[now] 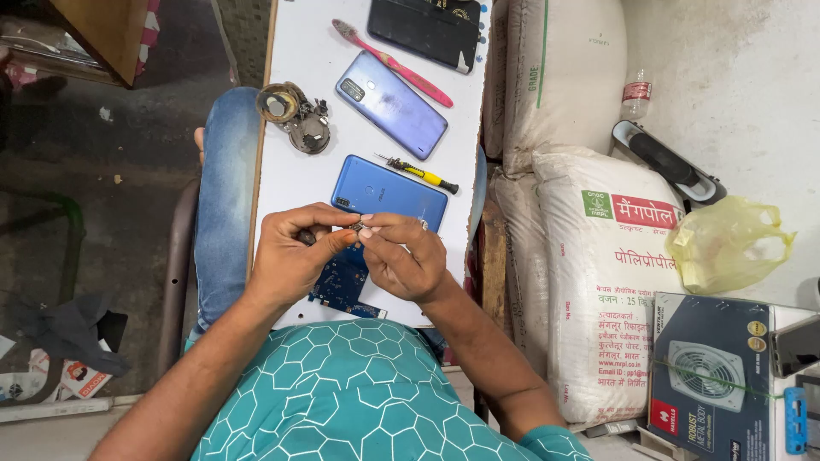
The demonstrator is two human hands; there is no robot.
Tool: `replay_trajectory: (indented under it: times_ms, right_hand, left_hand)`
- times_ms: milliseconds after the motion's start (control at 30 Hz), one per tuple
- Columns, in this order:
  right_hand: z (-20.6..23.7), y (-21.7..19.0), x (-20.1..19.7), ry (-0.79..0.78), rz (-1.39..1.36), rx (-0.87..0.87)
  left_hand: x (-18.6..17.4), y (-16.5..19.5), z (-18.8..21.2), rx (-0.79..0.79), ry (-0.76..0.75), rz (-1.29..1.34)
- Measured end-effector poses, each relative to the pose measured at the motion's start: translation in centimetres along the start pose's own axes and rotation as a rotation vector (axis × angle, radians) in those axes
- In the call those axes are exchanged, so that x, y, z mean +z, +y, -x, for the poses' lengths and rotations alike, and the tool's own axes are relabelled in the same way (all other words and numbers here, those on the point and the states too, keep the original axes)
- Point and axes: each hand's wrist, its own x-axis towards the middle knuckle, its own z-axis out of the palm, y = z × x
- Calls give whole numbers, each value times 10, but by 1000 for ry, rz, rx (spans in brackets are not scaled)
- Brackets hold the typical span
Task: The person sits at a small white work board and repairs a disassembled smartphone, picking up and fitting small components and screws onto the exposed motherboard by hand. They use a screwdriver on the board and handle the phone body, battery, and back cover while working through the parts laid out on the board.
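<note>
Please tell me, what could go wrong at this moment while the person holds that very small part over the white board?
1. The tiny part is pinched only between fingertips of the left hand and right hand; it could slip and fall off the narrow white board to the floor.
2. The blue circuit board lies partly under the hands near the board's edge; a wrist might push it off.
3. The yellow screwdriver lies loose and may roll.
</note>
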Motion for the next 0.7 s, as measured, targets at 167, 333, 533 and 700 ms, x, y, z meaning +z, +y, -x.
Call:
replay_trajectory:
  times_ms: [167, 333, 533, 700]
  right_hand:
    - [-8, 0, -3, -33, -73, 23]
    - [-14, 1, -11, -81, -96, 4]
    - [-31, 5, -29, -258, -197, 51]
    - [-42, 6, -38, -384, -261, 128]
  left_hand:
    - [-3, -1, -3, -121, 5, 65]
    - [-6, 2, -4, -169, -48, 44]
    - [-9, 9, -6, -241, -90, 1]
    - [-9, 14, -7, -265, -117, -98]
